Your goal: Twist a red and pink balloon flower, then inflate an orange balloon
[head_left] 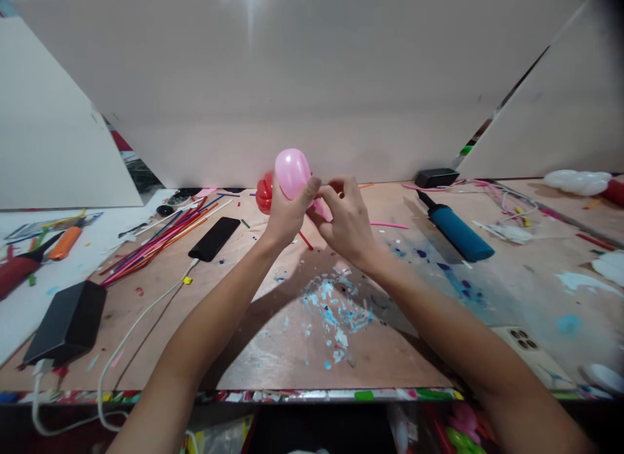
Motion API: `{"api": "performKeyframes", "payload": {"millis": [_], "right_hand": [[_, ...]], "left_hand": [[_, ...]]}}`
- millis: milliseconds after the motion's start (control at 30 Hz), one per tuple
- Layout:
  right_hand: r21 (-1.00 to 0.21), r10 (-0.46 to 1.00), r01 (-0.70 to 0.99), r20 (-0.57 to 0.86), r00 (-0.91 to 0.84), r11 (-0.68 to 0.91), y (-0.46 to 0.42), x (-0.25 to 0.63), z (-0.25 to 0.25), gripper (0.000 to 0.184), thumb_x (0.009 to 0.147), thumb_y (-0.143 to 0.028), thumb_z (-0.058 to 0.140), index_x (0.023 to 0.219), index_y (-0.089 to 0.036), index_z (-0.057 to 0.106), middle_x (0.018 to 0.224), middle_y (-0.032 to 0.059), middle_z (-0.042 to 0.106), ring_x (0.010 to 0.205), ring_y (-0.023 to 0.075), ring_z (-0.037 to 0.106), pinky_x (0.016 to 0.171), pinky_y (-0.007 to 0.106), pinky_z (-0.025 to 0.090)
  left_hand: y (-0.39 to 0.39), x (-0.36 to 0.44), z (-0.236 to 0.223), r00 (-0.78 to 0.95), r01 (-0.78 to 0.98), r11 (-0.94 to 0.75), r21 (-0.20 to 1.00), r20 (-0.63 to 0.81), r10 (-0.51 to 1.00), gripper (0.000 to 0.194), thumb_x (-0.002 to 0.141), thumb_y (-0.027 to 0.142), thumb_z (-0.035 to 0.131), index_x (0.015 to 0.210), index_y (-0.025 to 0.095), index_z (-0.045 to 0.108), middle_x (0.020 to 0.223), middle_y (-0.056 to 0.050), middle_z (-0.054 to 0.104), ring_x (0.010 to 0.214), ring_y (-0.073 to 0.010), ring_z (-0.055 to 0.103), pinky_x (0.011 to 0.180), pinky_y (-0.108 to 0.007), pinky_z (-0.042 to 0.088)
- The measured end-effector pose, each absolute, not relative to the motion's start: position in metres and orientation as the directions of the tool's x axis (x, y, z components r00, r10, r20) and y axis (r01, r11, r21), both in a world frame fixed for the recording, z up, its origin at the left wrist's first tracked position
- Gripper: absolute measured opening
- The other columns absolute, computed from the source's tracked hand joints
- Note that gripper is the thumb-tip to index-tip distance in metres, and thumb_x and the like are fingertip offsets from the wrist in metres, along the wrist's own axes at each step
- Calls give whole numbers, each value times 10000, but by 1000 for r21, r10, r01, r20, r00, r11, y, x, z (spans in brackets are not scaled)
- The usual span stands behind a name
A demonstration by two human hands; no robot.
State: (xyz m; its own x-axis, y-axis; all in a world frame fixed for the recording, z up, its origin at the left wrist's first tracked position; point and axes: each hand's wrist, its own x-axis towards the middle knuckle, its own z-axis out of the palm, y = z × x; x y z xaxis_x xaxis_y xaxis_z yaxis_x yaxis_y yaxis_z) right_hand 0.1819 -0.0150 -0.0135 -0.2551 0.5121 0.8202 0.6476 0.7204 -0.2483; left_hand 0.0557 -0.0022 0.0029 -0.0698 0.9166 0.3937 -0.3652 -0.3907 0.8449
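Observation:
A small inflated pink balloon [292,172] is held up over the middle of the table. My left hand [287,213] is closed around its lower part, thumb against its side. Close beside it, my right hand [347,216] has its fingers bent and pinched together at the pink balloon's tail end. A narrow pink piece shows between the two hands; exactly how the right fingertips grip it is partly hidden. Just behind my left hand sits a red twisted balloon [264,195], partly covered. A thin red strip [305,240] lies below the hands.
A blue hand pump [461,233] lies at right, near a black box [436,177]. Uninflated long balloons [160,239], a black phone [214,239] on a white cable and a dark power block [68,324] are at left. A pale phone [529,353] is at front right. White panels [302,83] stand behind.

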Motion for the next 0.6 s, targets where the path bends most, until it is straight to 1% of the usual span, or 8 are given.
{"api": "performKeyframes", "payload": {"millis": [67, 167, 200, 267, 333, 400, 467, 600], "right_hand": [[-286, 518, 583, 808, -281, 761, -12, 185, -10, 82, 911, -252, 566, 982, -225, 595, 1056, 94, 560, 1011, 252, 545, 891, 428, 468], [-543, 654, 407, 725, -216, 735, -8, 188, -4, 249, 863, -371, 666, 1032, -220, 565, 1062, 81, 590, 978, 225, 578, 844, 372, 499], [-645, 721, 331, 656, -223, 689, -7, 189, -2, 335, 840, -434, 693, 1050, -212, 555, 1064, 83, 602, 958, 216, 589, 821, 351, 507], [-823, 812, 188, 441, -382, 535, -6, 193, 3, 419, 840, -548, 665, 1037, -193, 562, 1021, 89, 635, 893, 197, 611, 778, 322, 518], [-952, 767, 57, 207, -607, 302, -7, 199, 6, 443, 890, -608, 560, 981, -175, 587, 926, 87, 659, 811, 181, 630, 748, 313, 531], [-997, 653, -52, 73, -754, 51, -8, 205, 7, 448, 911, -603, 522, 955, -164, 600, 849, 74, 669, 743, 168, 646, 710, 300, 541], [-988, 544, -106, 27, -838, -115, -10, 207, 6, 436, 884, -589, 565, 946, -159, 598, 821, 67, 679, 708, 164, 663, 664, 286, 545], [-971, 422, -120, 22, -906, -207, -13, 200, 2, 485, 799, -623, 637, 933, -160, 579, 835, 61, 680, 703, 177, 682, 631, 293, 555]], "left_hand": [[-2, 55, 3, -81, -357, -447, 820, 450, 889, 607, 628, 557, 830, 1056, 198, 594, 971, -58, 682, 952, -200, 682, 824, -313, 533], [-3, 51, 7, -37, -379, -441, 814, 463, 886, 536, 644, 532, 828, 995, 175, 635, 975, -83, 696, 998, -237, 682, 841, -343, 545], [-4, 50, 8, -12, -397, -426, 813, 460, 888, 530, 645, 529, 827, 988, 170, 643, 973, -90, 701, 1012, -248, 681, 844, -352, 551], [-8, 47, 11, 81, -431, -367, 824, 441, 894, 536, 648, 536, 819, 989, 159, 650, 960, -101, 707, 1007, -265, 687, 818, -363, 570], [-12, 44, 13, 193, -450, -296, 843, 416, 889, 541, 663, 552, 800, 998, 154, 652, 946, -105, 709, 966, -276, 700, 753, -363, 590], [-16, 41, 14, 278, -463, -238, 854, 395, 876, 529, 689, 563, 770, 1011, 160, 651, 953, -101, 707, 936, -281, 708, 708, -365, 601], [-20, 39, 15, 334, -472, -198, 859, 382, 862, 517, 698, 560, 756, 1019, 169, 650, 971, -95, 703, 929, -283, 710, 707, -375, 609], [-25, 35, 19, 411, -442, -120, 889, 320, 854, 487, 665, 468, 783, 1030, 177, 645, 1003, -89, 697, 933, -285, 704, 754, -411, 616]]}}
